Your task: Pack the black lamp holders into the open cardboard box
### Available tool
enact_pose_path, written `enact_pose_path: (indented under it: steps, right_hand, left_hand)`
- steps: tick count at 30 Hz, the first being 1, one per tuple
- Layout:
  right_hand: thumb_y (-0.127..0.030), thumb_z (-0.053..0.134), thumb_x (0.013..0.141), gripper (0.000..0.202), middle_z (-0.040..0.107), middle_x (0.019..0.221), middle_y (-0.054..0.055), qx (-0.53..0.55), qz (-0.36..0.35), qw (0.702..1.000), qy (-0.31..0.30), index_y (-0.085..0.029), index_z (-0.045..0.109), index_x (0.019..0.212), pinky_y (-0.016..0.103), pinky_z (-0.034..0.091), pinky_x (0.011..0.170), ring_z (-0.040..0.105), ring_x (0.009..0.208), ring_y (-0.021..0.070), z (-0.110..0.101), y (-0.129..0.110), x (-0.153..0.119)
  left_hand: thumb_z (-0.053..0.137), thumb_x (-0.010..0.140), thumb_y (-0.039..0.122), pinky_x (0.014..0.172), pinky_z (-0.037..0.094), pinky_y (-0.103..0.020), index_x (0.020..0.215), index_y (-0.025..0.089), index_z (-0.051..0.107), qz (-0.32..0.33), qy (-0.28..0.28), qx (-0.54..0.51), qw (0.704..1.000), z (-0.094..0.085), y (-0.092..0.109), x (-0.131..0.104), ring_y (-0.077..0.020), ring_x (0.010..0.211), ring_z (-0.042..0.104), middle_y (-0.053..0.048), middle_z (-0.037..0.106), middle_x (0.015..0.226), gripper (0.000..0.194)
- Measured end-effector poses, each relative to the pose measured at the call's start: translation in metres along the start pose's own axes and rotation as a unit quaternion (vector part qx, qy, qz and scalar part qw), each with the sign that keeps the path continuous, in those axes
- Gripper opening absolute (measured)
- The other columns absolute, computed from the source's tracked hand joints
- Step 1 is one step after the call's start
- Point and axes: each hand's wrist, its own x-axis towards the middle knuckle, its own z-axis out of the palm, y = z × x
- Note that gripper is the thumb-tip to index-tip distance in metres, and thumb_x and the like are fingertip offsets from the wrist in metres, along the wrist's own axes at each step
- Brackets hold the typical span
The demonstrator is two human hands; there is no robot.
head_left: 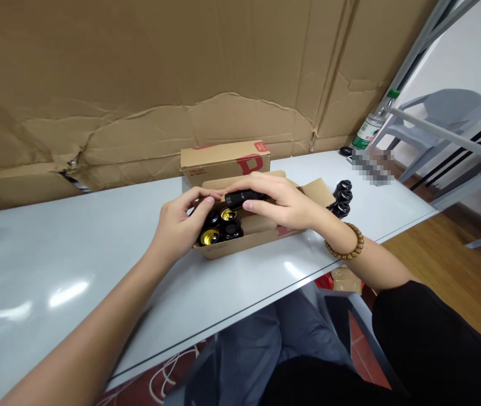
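A small open cardboard box [232, 246] stands on the table in front of me. Several black flashlights sit upright in its left end, among them one with a yellow inner ring [210, 237]. My right hand [280, 197] is closed over a black flashlight [240, 197], which lies roughly level above the box. My left hand [185, 220] is curled at the box's left end, thumb and forefinger close together beside the flashlights. Something dark shows between those fingers, but I cannot make out what they grip.
Behind the open box is another cardboard box [219, 160] with red print. More black flashlights [342, 197] lie to its right on the white table [75, 242]. A green-capped bottle [369, 129] stands at the back right corner. Large cardboard [159, 67] backs the table.
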Motion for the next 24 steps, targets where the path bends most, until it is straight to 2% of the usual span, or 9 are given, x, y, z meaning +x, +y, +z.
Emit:
enact_pose_path:
  steps: [4,9,11,18,21,24]
  right_hand:
    - [-0.029,0.055,0.106,0.025,0.081,0.115,0.007,-0.003,0.009,1.000,0.005,-0.017,0.072,0.120,0.038,0.056,0.098,0.073,0.105,0.0213,0.0012,-0.0046,-0.0023]
    - [-0.038,0.064,0.104,0.038,0.076,0.132,0.013,0.011,0.012,1.000,0.026,-0.016,0.064,0.135,0.041,0.056,0.104,0.072,0.118,0.0248,0.0043,-0.0059,-0.0026]
    - [-0.036,0.067,0.103,0.039,0.076,0.135,0.013,0.008,0.009,1.000,0.019,-0.016,0.064,0.137,0.043,0.056,0.106,0.071,0.121,0.0257,0.0053,-0.0044,-0.0026]
    - [-0.028,0.064,0.103,0.030,0.079,0.129,0.009,0.006,-0.021,1.000,0.001,-0.020,0.068,0.132,0.042,0.056,0.106,0.074,0.119,0.0247,0.0052,-0.0017,-0.0039]
    - [-0.035,0.065,0.104,0.032,0.079,0.128,0.010,0.006,0.001,1.000,0.010,-0.018,0.067,0.132,0.039,0.056,0.103,0.074,0.116,0.0240,0.0044,-0.0038,-0.0031]
    - [-0.042,0.057,0.108,0.035,0.078,0.130,0.011,0.006,0.021,1.000,0.015,-0.018,0.065,0.132,0.039,0.054,0.103,0.072,0.116,0.0235,0.0037,-0.0051,-0.0024]
  left_hand:
    - [0.060,0.095,0.045,0.097,0.056,-0.040,0.099,0.025,0.077,-0.012,-0.008,0.002,1.000,-0.0002,-0.0004,-0.0003,-0.0268,0.103,0.074,-0.003,0.082,0.111,0.027]
    - [0.059,0.094,0.046,0.091,0.057,-0.039,0.097,0.026,0.078,-0.005,0.001,0.006,1.000,-0.0002,0.0018,-0.0006,-0.0261,0.096,0.073,-0.001,0.081,0.103,0.027]
    - [0.059,0.094,0.046,0.091,0.057,-0.039,0.096,0.027,0.078,-0.003,0.003,0.004,1.000,-0.0001,0.0021,-0.0007,-0.0265,0.095,0.073,-0.001,0.081,0.103,0.027]
    - [0.059,0.093,0.046,0.093,0.056,-0.040,0.095,0.026,0.076,-0.004,0.002,0.003,1.000,0.0002,0.0013,-0.0011,-0.0271,0.098,0.072,-0.002,0.081,0.107,0.026]
    - [0.059,0.093,0.046,0.093,0.056,-0.040,0.096,0.026,0.077,-0.012,0.006,0.003,1.000,0.0007,0.0019,-0.0013,-0.0268,0.096,0.072,-0.002,0.082,0.106,0.027]
    - [0.059,0.092,0.047,0.092,0.056,-0.040,0.097,0.026,0.078,-0.012,0.007,0.004,1.000,0.0012,0.0030,-0.0013,-0.0271,0.096,0.073,-0.002,0.082,0.104,0.029]
